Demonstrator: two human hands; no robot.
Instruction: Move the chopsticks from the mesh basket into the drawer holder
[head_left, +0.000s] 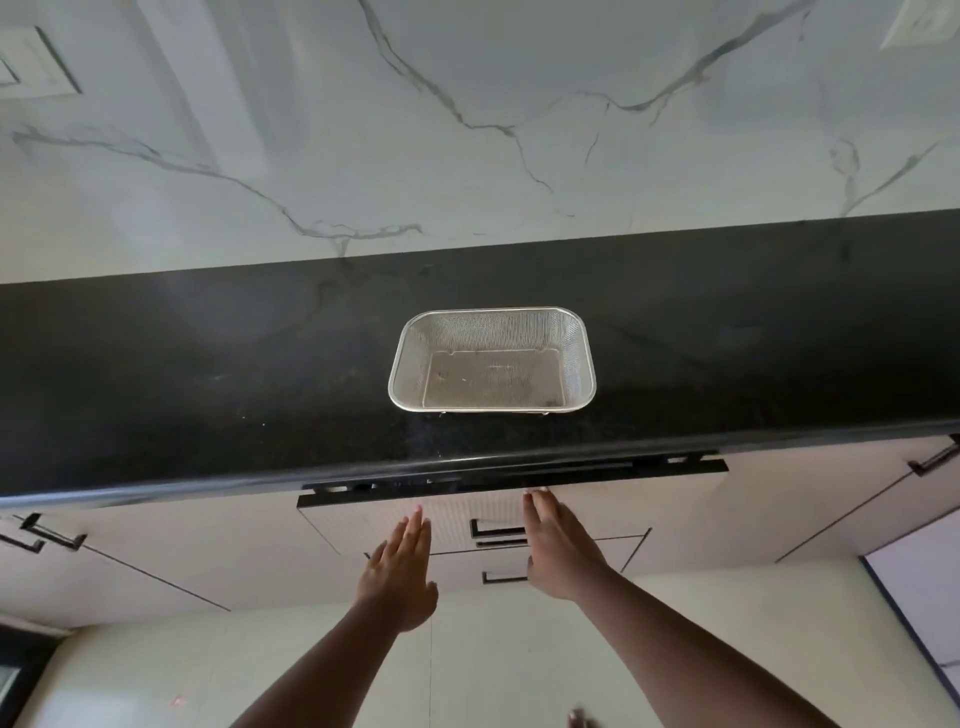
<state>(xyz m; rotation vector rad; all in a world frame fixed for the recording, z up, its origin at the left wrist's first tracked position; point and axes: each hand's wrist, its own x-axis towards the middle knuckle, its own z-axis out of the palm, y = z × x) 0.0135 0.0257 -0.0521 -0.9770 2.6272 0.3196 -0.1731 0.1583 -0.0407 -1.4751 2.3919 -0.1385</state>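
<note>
A steel mesh basket (492, 358) stands on the black countertop (208, 374), with no chopsticks visible inside it. Below the counter edge the top drawer (597, 499) with a ribbed pale front stands only a narrow gap out, its inside hidden. My right hand (558, 545) lies flat against the drawer front, fingertips near its dark top edge. My left hand (402, 569) is held flat with fingers stretched out, just in front of the drawer front on the left. Neither hand holds anything. No chopsticks or holder are in sight.
Black bar handles (498, 530) sit on the drawer fronts between my hands. More pale cabinet doors with black handles (52, 535) flank the drawer. A white marble wall (467, 130) rises behind the counter. Pale floor tiles lie below.
</note>
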